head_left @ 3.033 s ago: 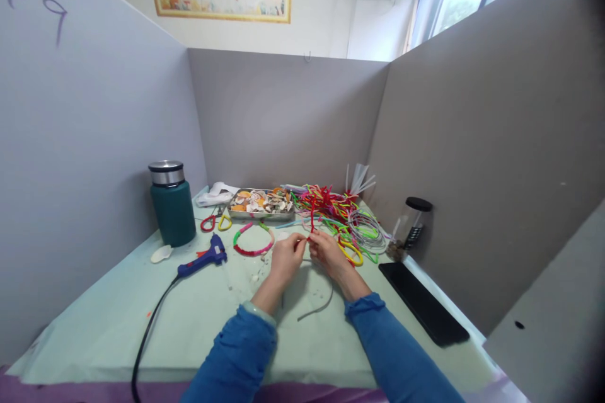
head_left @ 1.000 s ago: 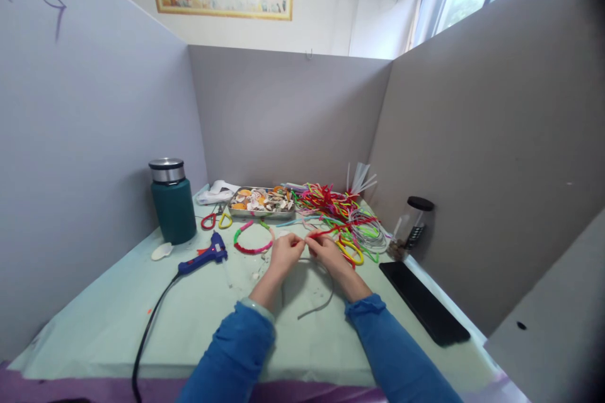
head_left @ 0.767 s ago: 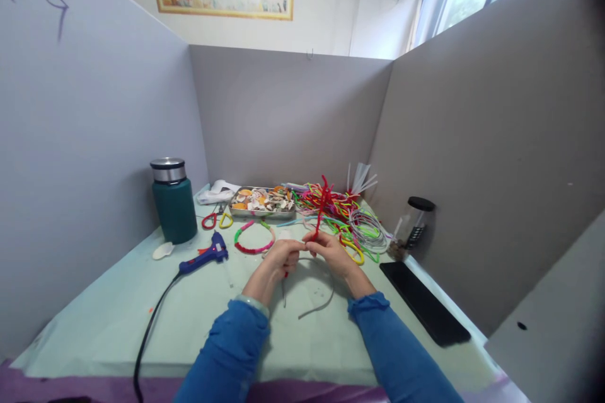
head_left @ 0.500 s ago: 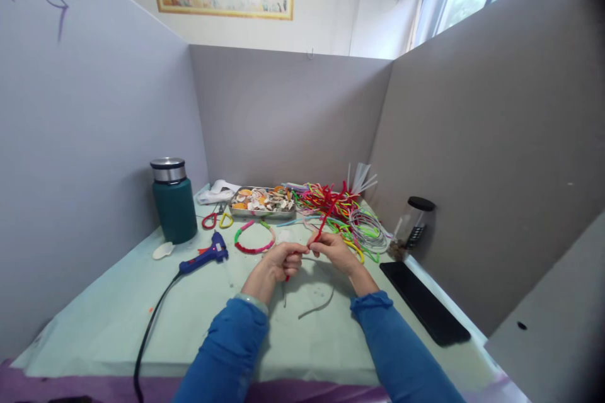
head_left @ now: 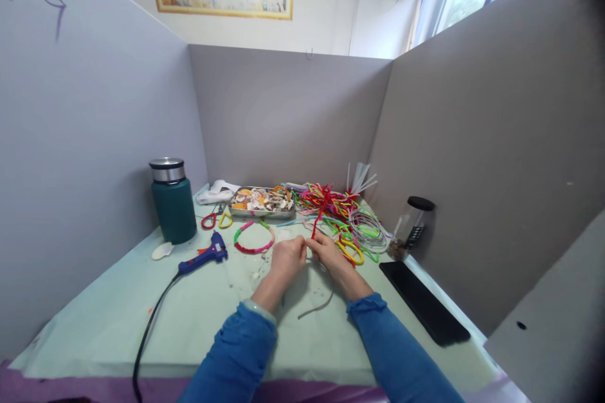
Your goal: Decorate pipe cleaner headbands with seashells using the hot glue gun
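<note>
A red pipe cleaner [head_left: 316, 225] rises from the fingertips of my right hand [head_left: 331, 259], which pinches it over the middle of the table. Close against those fingertips is my left hand [head_left: 287, 259], curled shut on the same pipe cleaner; its fingers hide the lower part. Below my hands a thin grey cord [head_left: 316, 311] curves across the cloth, its upper end hidden by the right hand. A ring wrapped in pink, green and red pipe cleaner [head_left: 254, 252] lies to the left of my hands.
Behind stand a metal tray of shells [head_left: 262, 213] and a heap of coloured pipe cleaners [head_left: 331, 198]. Scissors [head_left: 208, 221], a blue glue gun [head_left: 205, 257] and a green flask [head_left: 174, 211] are on the left. A black slab [head_left: 423, 302] and a clear jar [head_left: 410, 227] are right.
My left hand has turned over and drawn in against my right fingertips. The upright red end has swung a little left and lower. The red piece seen below my left hand is now hidden.
</note>
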{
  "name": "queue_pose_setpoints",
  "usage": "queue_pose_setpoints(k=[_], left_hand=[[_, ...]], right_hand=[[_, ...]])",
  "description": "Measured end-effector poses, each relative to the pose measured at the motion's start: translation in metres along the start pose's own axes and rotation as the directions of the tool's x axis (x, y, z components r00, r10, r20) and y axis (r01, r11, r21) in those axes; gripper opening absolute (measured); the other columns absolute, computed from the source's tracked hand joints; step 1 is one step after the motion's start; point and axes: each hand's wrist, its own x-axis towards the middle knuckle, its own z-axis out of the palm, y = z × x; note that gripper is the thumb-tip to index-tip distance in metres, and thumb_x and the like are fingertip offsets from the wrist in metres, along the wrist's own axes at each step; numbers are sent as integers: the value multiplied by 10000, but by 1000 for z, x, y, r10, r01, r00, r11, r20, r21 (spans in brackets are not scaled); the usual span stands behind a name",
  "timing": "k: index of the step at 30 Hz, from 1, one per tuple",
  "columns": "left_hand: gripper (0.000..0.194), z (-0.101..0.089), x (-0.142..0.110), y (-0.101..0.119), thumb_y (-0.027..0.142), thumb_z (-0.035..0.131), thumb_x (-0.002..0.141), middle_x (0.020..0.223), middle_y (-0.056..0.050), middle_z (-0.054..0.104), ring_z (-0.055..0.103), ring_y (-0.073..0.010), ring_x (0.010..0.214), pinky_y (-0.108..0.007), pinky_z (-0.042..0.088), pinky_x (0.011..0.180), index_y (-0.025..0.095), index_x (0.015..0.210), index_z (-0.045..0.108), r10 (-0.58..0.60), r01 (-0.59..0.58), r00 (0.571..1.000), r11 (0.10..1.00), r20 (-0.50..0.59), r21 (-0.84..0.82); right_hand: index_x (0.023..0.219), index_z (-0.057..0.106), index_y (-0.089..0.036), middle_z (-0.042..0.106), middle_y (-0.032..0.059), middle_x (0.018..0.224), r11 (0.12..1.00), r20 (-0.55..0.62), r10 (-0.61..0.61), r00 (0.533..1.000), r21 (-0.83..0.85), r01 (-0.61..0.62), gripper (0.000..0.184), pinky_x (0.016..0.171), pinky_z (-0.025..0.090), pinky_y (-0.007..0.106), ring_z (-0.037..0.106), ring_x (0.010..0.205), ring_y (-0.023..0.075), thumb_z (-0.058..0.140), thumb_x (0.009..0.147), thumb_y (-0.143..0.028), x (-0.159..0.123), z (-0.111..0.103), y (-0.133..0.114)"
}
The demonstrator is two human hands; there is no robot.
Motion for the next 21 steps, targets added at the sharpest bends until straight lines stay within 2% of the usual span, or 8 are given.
queue_pose_setpoints(k=[3, 5, 7, 9, 11, 14, 17, 21], left_hand=[[167, 2, -3, 4, 193, 480, 817, 689, -73, 645, 563, -185, 642, -274, 323, 609, 193, 784, 643, 63, -63, 998, 996, 8, 66], [163, 1, -1, 3, 211, 493, 814, 660, -53, 635, 548, -168, 618, -269, 324, 607, 193, 744, 639, 26, -27, 999, 999, -30, -44], [154, 0, 4, 1, 245, 531, 791, 596, -16, 596, 510, -135, 565, -254, 327, 594, 187, 681, 621, -89, 71, 994, 962, -58, -262], [148, -2, 9, -1, 287, 582, 747, 514, 25, 523, 439, -100, 484, -235, 309, 537, 175, 654, 602, -239, 202, 971, 822, 0, -532], [183, -4, 12, -4, 344, 630, 696, 431, 72, 406, 321, -69, 394, -221, 235, 449, 170, 665, 583, -347, 337, 927, 594, 146, -730], [261, -7, 11, -5, 381, 692, 623, 388, 121, 280, 190, -42, 339, -213, 116, 383, 171, 707, 561, -341, 433, 882, 322, 324, -842], [309, -9, 9, -6, 366, 733, 582, 392, 136, 250, 160, -28, 332, -202, 73, 367, 175, 714, 529, -286, 441, 880, 194, 380, -876], [362, -10, 9, -7, 358, 766, 559, 406, 146, 235, 149, -15, 334, -185, 61, 364, 175, 721, 500, -240, 455, 873, 85, 425, -886]], right_hand=[[606, 370, -223, 314, -94, 482, 976, 68, 127, 990, 168, -137, 357, 426, 204, 223, 263, 429, 74, 641, 661, -449, 0, 1, -1], [615, 402, -215, 356, -82, 499, 975, 90, 118, 989, 176, -133, 365, 422, 215, 222, 295, 425, 75, 634, 670, -491, 1, 0, -2], [620, 446, -207, 399, -63, 509, 996, 33, 52, 998, 71, -55, 381, 432, 253, 230, 344, 436, 91, 577, 732, -546, 1, -2, -2], [622, 482, -202, 445, -38, 539, 988, -114, -112, 987, -115, 99, 385, 476, 318, 250, 403, 485, 117, 532, 795, -542, 0, -4, -3], [678, 543, -198, 539, 9, 662, 902, -215, -371, 903, -316, 295, 302, 593, 398, 286, 495, 625, 158, 552, 827, -459, -2, -7, -6], [872, 637, -216, 619, 76, 987, 694, -126, -644, 755, -512, 506, 120, 843, 402, 373, 541, 947, 227, 583, 844, -319, -7, -9, -13], [942, 659, -243, 636, 72, 1067, 578, 2, -707, 708, -575, 579, 119, 935, 352, 418, 535, 1042, 241, 567, 870, -264, -8, -8, -17], [957, 645, -245, 657, 67, 1041, 552, 61, -718, 693, -556, 621, 139, 958, 348, 435, 556, 1031, 236, 523, 891, -235, -5, -4, -18]])
